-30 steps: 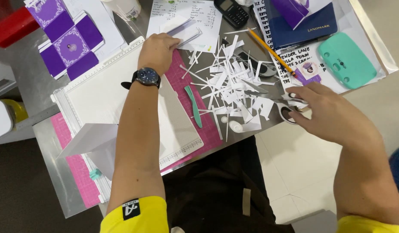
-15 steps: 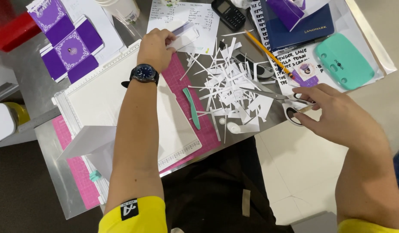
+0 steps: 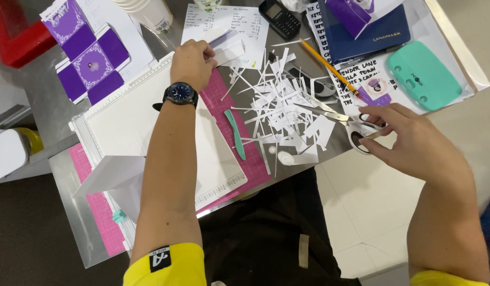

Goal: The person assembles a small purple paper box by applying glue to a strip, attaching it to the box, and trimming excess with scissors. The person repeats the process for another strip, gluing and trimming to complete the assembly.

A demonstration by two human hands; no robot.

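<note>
Scissors (image 3: 356, 123) under right hand (image 3: 414, 143), left hand (image 3: 191, 63) gripping folded paper (image 3: 229, 48)

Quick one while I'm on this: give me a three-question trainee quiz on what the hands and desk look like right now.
1. True or false: the right hand is on the scissors.
2. What does the left hand grip? A) pencil B) folded white paper C) phone
3. Which colour is the cutting mat under the white scoring board?

Key: 1 true; 2 B, the folded white paper; 3 pink.
</note>
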